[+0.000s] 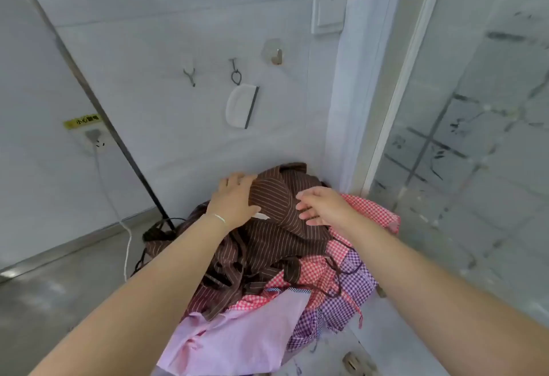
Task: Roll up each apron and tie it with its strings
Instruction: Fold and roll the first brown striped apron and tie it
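A heap of aprons lies in the corner by the wall. On top is a brown striped apron point(276, 227) with dark strings trailing to the left. Under it lie a red checked apron point(368, 212), a purple checked apron point(347, 295) and a pale pink apron point(237, 340). My left hand point(234, 200) rests flat on the brown apron's left upper edge, fingers straight. My right hand point(323, 206) hovers over or touches the brown apron's right side with fingers loosely spread; nothing is pinched that I can see.
A white tiled wall stands right behind the heap, with hooks point(190, 74) and a small squeegee point(242, 107) hanging on it. A socket with a white cable point(98, 150) is at left beside a dark slanted pole point(133, 165). A glass partition point(463, 138) closes the right side.
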`<action>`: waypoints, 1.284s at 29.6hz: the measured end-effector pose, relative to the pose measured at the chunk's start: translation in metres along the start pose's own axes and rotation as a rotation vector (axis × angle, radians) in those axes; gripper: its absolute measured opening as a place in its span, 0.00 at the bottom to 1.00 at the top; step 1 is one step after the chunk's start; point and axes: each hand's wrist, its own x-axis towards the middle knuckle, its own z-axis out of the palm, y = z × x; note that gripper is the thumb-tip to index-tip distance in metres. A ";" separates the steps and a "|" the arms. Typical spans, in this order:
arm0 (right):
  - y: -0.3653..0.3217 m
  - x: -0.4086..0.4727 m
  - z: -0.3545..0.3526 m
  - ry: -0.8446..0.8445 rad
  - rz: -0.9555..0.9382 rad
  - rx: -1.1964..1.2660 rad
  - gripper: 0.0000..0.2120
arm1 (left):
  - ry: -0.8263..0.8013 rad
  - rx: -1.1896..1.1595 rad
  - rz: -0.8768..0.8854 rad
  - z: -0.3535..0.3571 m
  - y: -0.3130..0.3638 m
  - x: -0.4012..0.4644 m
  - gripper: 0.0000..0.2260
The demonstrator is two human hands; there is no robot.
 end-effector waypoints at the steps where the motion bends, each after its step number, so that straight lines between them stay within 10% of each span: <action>1: 0.003 0.003 0.004 0.007 0.024 0.005 0.09 | 0.015 0.086 -0.007 0.001 -0.004 0.005 0.33; 8: 0.024 0.039 0.018 0.143 0.084 -0.018 0.05 | -0.030 0.068 0.036 0.022 -0.025 0.046 0.17; 13: 0.044 0.068 0.025 0.299 0.116 0.017 0.47 | -0.224 0.049 0.393 0.054 -0.007 0.017 0.12; 17: 0.067 0.073 0.032 0.296 0.216 -0.049 0.19 | -0.676 -0.114 0.370 0.079 0.000 -0.002 0.20; 19: 0.074 0.072 0.033 0.332 0.259 -0.006 0.06 | -0.606 -0.260 0.270 0.078 -0.004 0.003 0.21; 25: 0.109 0.046 0.019 0.168 0.349 -0.050 0.06 | -0.140 -0.037 0.277 0.061 -0.010 0.046 0.35; 31: 0.128 0.040 -0.002 -0.007 0.344 -0.459 0.09 | -0.452 0.048 0.309 0.085 0.020 0.075 0.34; 36: 0.118 0.032 -0.008 0.563 0.031 -0.275 0.18 | -0.675 -0.307 0.250 0.095 0.044 0.066 0.28; 38: 0.104 0.027 -0.014 0.516 -0.162 -0.306 0.18 | -0.673 -0.297 0.283 0.098 0.055 0.061 0.26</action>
